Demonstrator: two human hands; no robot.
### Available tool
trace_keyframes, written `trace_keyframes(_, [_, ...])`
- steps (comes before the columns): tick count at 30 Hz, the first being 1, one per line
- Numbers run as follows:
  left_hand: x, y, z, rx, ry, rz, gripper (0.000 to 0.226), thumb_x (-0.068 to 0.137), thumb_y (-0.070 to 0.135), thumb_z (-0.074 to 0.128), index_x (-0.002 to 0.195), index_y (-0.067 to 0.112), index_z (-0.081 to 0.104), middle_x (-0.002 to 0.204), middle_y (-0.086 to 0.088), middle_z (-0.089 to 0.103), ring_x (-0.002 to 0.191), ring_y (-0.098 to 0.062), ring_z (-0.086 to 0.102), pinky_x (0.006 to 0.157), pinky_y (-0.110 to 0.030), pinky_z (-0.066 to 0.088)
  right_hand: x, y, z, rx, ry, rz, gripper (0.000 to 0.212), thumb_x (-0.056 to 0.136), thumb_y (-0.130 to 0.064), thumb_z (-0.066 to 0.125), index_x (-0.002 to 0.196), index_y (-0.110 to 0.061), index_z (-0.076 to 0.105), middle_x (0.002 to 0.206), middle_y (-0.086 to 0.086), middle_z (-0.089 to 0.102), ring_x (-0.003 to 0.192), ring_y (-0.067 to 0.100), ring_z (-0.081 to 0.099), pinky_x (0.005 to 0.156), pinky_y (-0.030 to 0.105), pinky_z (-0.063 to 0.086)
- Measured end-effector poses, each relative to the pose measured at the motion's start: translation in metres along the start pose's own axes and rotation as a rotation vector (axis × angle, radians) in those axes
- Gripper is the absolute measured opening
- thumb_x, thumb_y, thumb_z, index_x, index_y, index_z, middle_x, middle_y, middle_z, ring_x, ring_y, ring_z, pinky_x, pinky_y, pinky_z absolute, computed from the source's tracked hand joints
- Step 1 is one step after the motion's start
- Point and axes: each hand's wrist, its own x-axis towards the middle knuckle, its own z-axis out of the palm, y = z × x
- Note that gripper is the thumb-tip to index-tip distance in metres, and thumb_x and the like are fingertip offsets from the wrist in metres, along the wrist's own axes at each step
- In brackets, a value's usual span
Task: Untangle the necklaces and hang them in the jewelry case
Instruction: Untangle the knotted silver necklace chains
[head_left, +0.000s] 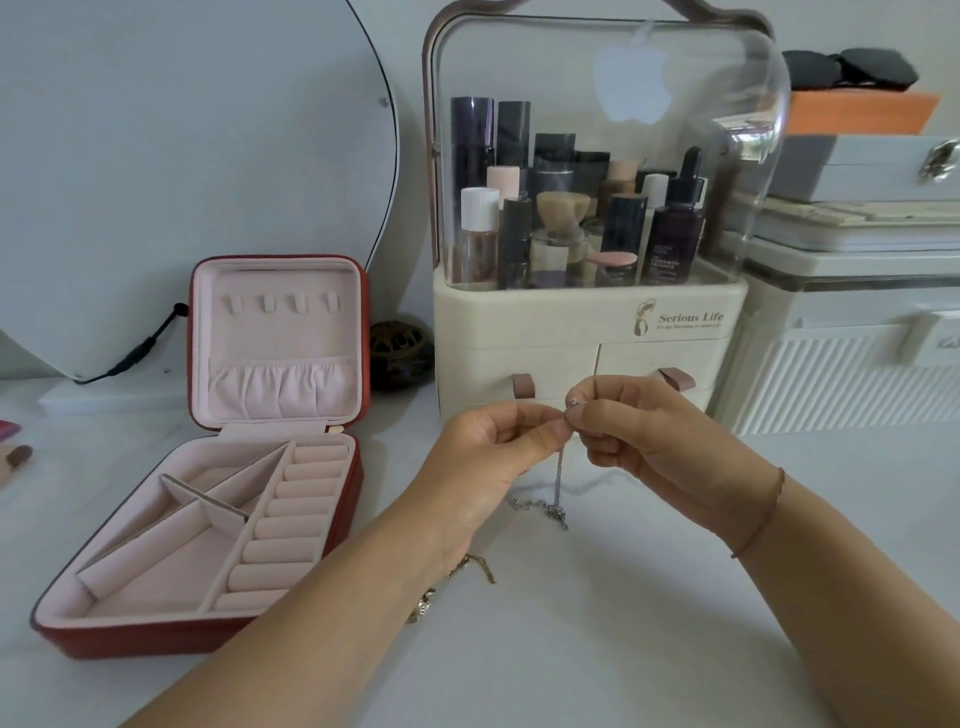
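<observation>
Head: silver necklace (558, 478) pinched between both hands.

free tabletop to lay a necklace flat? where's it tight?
Bare table in the foreground between the forearms, and to the right of the right hand before the white ribbed box. Crowded: silver chain under both hands, gold chain by the left hand, red jewelry case on the left.

Cosmetics organizer (587, 332) — mirror (197, 156) — white boxes (852, 332).
</observation>
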Motion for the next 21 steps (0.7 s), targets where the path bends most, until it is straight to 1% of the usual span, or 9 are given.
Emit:
trace_keyframes(3, [-0.001, -0.001, 0.0, 0.012, 0.03, 0.026, 0.005, 0.083, 0.024, 0.068, 0.08, 0.022, 0.071, 0.072, 0.007, 0.062, 0.075, -0.007, 0.053, 0.072, -0.02, 0.039, 0.0, -0.002, 0.002, 0.005, -0.033, 0.045, 0.005, 0.071, -0.018, 0.059, 0.069, -0.014, 0.056, 0.063, -0.001, 0.038, 0.059, 0.011, 0.032, 0.058, 0.022, 0.03])
trace_keyframes(6, [-0.001, 0.0, -0.001, 0.033, 0.038, 0.046, 0.007, 0.079, 0.026, 0.068, 0.074, 0.022, 0.07, 0.075, 0.004, 0.061, 0.074, -0.007, 0.052, 0.074, -0.022, 0.04, -0.001, -0.01, 0.002, -0.053, -0.11, 0.126, 0.009, 0.069, -0.019, 0.06, 0.067, -0.013, 0.053, 0.062, -0.001, 0.038, 0.059, 0.011, 0.031, 0.057, 0.022, 0.03])
trace_keyframes(9, [-0.001, 0.002, -0.001, 0.004, 0.052, 0.049, 0.013, 0.07, 0.032, 0.063, 0.072, 0.022, 0.071, 0.069, 0.01, 0.062, 0.072, -0.005, 0.053, 0.073, -0.022, 0.039, 0.001, -0.029, -0.001, -0.217, -0.169, 0.163, 0.015, 0.074, -0.016, 0.067, 0.074, -0.008, 0.054, 0.059, -0.003, 0.039, 0.055, 0.009, 0.032, 0.053, 0.019, 0.032])
trace_keyframes(12, [-0.001, 0.002, 0.0, 0.002, 0.063, 0.023, 0.007, 0.077, 0.026, 0.071, 0.071, 0.023, 0.074, 0.07, 0.006, 0.061, 0.071, -0.006, 0.053, 0.073, -0.022, 0.039, 0.008, -0.044, -0.004, -0.446, -0.155, 0.116, 0.007, 0.081, -0.007, 0.064, 0.076, -0.005, 0.059, 0.059, -0.001, 0.043, 0.054, 0.009, 0.034, 0.052, 0.018, 0.033])
trace_keyframes(13, [-0.001, 0.002, 0.001, 0.007, 0.073, 0.016, 0.011, 0.08, 0.023, 0.07, 0.07, 0.024, 0.074, 0.071, 0.006, 0.062, 0.07, -0.004, 0.053, 0.074, -0.022, 0.04, 0.011, -0.045, -0.004, -0.478, -0.128, 0.097, 0.005, 0.081, -0.005, 0.063, 0.075, -0.006, 0.062, 0.06, 0.0, 0.047, 0.056, 0.01, 0.037, 0.053, 0.018, 0.034])
trace_keyframes(15, [-0.001, 0.001, 0.001, 0.009, 0.094, 0.008, 0.014, 0.082, 0.021, 0.067, 0.069, 0.023, 0.072, 0.071, 0.005, 0.062, 0.07, -0.005, 0.053, 0.074, -0.021, 0.04, 0.013, -0.04, -0.004, -0.445, -0.097, 0.083, 0.008, 0.081, -0.002, 0.062, 0.076, -0.008, 0.064, 0.062, 0.001, 0.05, 0.058, 0.011, 0.038, 0.054, 0.018, 0.036])
trace_keyframes(17, [-0.001, 0.002, 0.0, -0.01, 0.102, 0.003, 0.012, 0.08, 0.021, 0.067, 0.069, 0.021, 0.071, 0.069, 0.005, 0.061, 0.07, -0.007, 0.052, 0.073, -0.022, 0.04, 0.012, -0.029, -0.005, -0.322, -0.089, 0.103, 0.008, 0.083, -0.003, 0.061, 0.078, -0.009, 0.063, 0.064, 0.002, 0.045, 0.058, 0.01, 0.037, 0.056, 0.019, 0.035])
trace_keyframes(20, [0.001, 0.0, -0.001, -0.074, 0.083, -0.027, 0.012, 0.074, 0.028, 0.064, 0.065, 0.022, 0.069, 0.065, 0.007, 0.06, 0.068, -0.008, 0.052, 0.072, -0.025, 0.039, 0.009, -0.015, -0.006, -0.132, -0.144, 0.139, 0.008, 0.079, -0.01, 0.061, 0.076, -0.008, 0.054, 0.063, 0.0, 0.036, 0.059, 0.011, 0.03, 0.057, 0.022, 0.03])
trace_keyframes(21, [0.002, -0.001, 0.0, -0.105, 0.073, -0.045, 0.014, 0.077, 0.026, 0.063, 0.065, 0.022, 0.069, 0.065, 0.006, 0.06, 0.068, -0.008, 0.052, 0.071, -0.025, 0.039, 0.008, -0.012, -0.006, -0.1, -0.176, 0.142, 0.01, 0.076, -0.013, 0.058, 0.075, -0.008, 0.05, 0.063, 0.0, 0.034, 0.059, 0.011, 0.029, 0.057, 0.023, 0.028])
